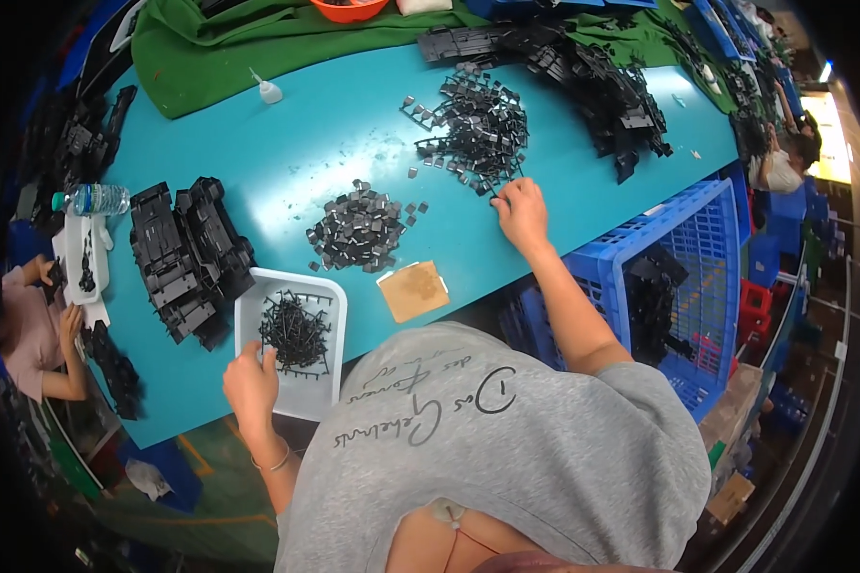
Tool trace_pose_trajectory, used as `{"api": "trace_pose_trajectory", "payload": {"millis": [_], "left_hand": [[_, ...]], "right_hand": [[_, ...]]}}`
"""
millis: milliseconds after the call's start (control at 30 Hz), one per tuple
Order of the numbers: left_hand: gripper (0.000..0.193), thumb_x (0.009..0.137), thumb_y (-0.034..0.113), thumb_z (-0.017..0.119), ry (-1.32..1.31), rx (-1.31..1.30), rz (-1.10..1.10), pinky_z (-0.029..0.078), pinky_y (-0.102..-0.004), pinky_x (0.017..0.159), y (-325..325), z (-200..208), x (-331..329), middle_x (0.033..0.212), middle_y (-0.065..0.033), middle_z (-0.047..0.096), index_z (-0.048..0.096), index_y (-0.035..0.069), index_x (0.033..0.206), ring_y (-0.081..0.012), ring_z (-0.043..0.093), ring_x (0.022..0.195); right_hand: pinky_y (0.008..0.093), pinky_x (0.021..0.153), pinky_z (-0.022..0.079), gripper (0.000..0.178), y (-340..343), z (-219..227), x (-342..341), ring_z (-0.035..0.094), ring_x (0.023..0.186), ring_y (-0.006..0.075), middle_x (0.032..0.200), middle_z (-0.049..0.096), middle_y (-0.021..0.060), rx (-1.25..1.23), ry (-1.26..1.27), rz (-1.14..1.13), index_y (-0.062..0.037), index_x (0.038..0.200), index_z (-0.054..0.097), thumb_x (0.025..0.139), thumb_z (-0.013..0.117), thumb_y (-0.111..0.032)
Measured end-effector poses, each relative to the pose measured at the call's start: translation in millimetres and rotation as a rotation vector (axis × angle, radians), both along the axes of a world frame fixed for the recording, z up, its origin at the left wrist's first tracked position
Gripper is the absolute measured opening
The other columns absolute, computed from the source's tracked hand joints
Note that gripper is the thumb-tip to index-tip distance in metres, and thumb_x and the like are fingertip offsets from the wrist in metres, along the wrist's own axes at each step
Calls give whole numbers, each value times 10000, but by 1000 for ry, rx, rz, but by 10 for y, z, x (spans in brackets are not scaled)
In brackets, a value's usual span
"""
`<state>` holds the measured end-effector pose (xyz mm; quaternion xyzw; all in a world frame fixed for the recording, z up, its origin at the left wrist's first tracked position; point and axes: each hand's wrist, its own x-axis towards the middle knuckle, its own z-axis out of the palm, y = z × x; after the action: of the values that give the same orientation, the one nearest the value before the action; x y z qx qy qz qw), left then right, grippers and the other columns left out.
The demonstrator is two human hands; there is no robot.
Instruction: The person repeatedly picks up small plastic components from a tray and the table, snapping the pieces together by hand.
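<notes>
My right hand (523,218) is at the near edge of a heap of small black plastic parts on sprues (478,124). Its thumb and fingers pinch a small black plastic part (495,200). My left hand (251,384) is closed at the left side of a white tray (337,334), its thumb over the rim; what its fingers hold, if anything, is hidden. Inside the tray lies a tangle of thin black sprue pieces (296,332). Left of the larger heap, a pile of small black square pieces (358,227) rests on the teal table (287,143).
Black plastic mouldings (186,258) stand at left, with more (583,81) at the far right. A brown card (414,291) lies near me. A blue crate (678,258) stands right. Behind are a small white bottle (268,91) and green cloth (191,57). Another person (38,334) works left.
</notes>
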<state>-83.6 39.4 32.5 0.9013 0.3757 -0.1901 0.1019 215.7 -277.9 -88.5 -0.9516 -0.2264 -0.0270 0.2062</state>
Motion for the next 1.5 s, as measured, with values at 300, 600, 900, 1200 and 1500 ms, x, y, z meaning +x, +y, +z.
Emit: {"api": "trace_pose_trajectory", "payload": {"millis": [300, 600, 900, 1200, 1500], "left_hand": [[206, 747, 131, 633, -850, -577, -379, 455, -342, 634, -725, 103, 1241, 811, -106, 572, 616, 49, 935, -262, 575, 729], [129, 842, 115, 574, -756, -1095, 268, 427, -193, 480, -821, -365, 1262, 681, 14, 579, 611, -1, 883, -39, 505, 569], [98, 843, 63, 552, -786, -1250, 531, 431, -182, 508, -876, -523, 1158, 723, -4, 583, 588, 16, 922, -49, 517, 603], [91, 852, 13, 501, -920, -1406, 634, 459, -211, 610, -815, -583, 1125, 807, -28, 596, 549, 18, 930, -80, 549, 697], [62, 882, 107, 516, -679, -1497, 522, 481, -234, 636, -705, -524, 1102, 821, -20, 575, 495, 50, 867, -91, 564, 761]], "right_hand": [[342, 620, 452, 82, 662, 1013, -384, 553, 708, 261, 734, 553, 58, 85, 280, 707, -87, 792, 584, 729, 619, -126], [220, 639, 457, 183, 833, 769, -696, 573, 742, 80, 826, 611, 11, 644, 1003, 323, 0, 963, 614, 805, 619, -93], [352, 572, 484, 173, 1004, 714, -904, 604, 693, 279, 823, 613, 130, 366, 259, 601, -24, 887, 615, 745, 628, -122], [384, 638, 475, 335, 1083, 752, -1036, 578, 769, 322, 865, 566, 158, 237, 258, 648, 21, 1067, 513, 786, 593, -143], [363, 561, 473, 84, 1090, 839, -840, 577, 677, 276, 735, 548, 99, -5, 215, 841, -20, 756, 554, 734, 562, -100]]}}
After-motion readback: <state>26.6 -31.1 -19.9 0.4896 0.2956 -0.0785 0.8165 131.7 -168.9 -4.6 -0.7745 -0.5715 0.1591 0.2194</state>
